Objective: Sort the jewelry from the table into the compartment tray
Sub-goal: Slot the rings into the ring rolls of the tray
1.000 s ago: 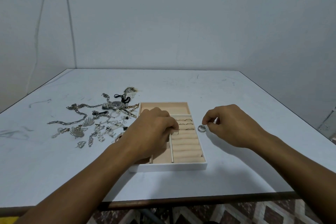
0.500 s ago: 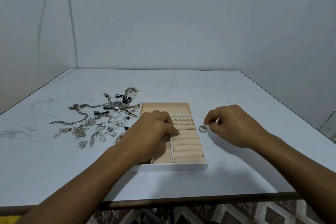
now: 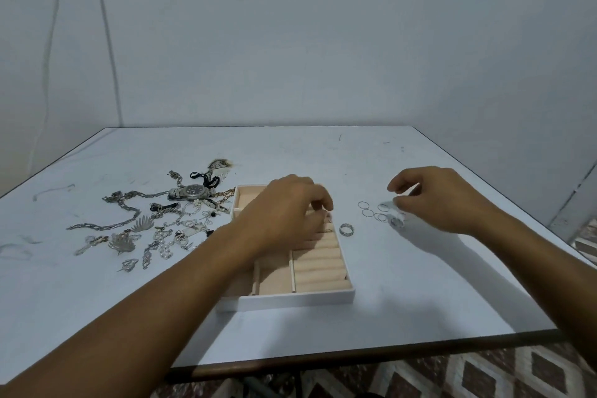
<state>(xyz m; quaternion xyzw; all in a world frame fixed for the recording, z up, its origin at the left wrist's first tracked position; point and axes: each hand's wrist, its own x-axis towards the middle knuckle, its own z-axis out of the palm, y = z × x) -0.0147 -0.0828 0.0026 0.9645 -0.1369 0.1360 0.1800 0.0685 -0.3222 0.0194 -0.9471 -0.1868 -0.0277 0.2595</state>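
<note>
The table (image 3: pixel 323 155) is white with grey scuff marks. It stands in a corner by a pale wall (image 3: pixel 323 42). A thin cable (image 3: pixel 108 42) runs down the wall at 10 o'clock. A floor (image 3: pixel 484 371) with a diamond pattern shows at 6 o'clock.

The tray (image 3: pixel 290 299) sits in the middle, white outside and beige inside. A pile (image 3: pixel 161 223) of chains and charms lies at 9 o'clock from it, with a watch (image 3: pixel 193 192) at the far side. A wide ring (image 3: pixel 346 229) lies just beside the tray's right wall. Some thin rings (image 3: pixel 371 212) lie on the table at 2 o'clock from the tray.

The left hand (image 3: pixel 284 213) covers the tray's far half, fingers curled down onto the rolls (image 3: pixel 319 268). I cannot tell if it holds anything. The right hand (image 3: pixel 442 200) hangs just beside the thin rings, fingers loosely bent. Small shiny bits by its thumb are blurred, so I cannot tell if it holds one. Both arms are cut off at the bottom.

The table's dark near edge runs along 6 o'clock, and its right edge slants off at 3 o'clock. A wide stretch of table top lies past the tray at 12 o'clock.
</note>
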